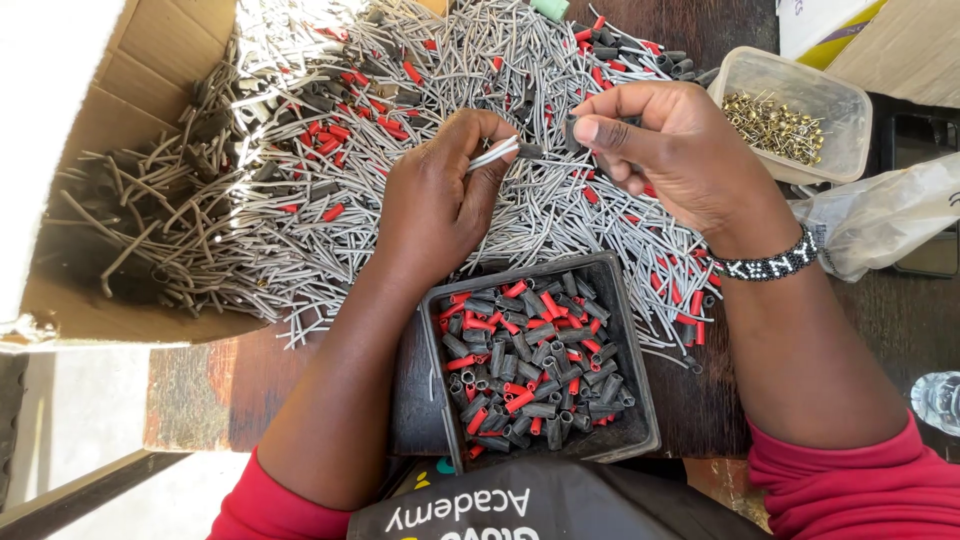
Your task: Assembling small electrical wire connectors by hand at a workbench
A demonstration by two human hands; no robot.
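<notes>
Fingers of the left hand [435, 200] pinch a short grey wire [494, 155] at frame centre; the right hand [665, 150] grips a small dark sleeve [571, 130] just beside its tip. Below them, a black tray [630, 350] holds red and grey sleeves. Upper right, a clear tub [845, 110] holds brass pins [775, 125].

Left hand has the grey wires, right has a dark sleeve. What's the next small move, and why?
Probably bring the dark sleeve in the right hand toward the grey wires pinched by the left hand and slide it over their tip. The sleeve's end and the wire tip already face each other, a small gap apart.
</notes>
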